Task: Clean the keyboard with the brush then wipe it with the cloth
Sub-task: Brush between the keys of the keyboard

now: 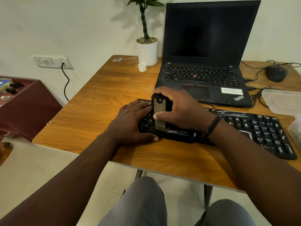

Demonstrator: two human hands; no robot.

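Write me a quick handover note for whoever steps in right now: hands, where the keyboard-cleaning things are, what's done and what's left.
Right hand: closed around the brush, held upright, bristles down on the keys near the keyboard's left end.
Left hand: open, flat on the left end of the keyboard, steadying it.
The keyboard lies on the wooden desk in front of the open laptop. White streaks show on its right-hand keys.
Done: brushing has begun at the left end; how much is covered cannot be told.
Left: brush the remaining keys, then wipe. No cloth is in view, so find it first.
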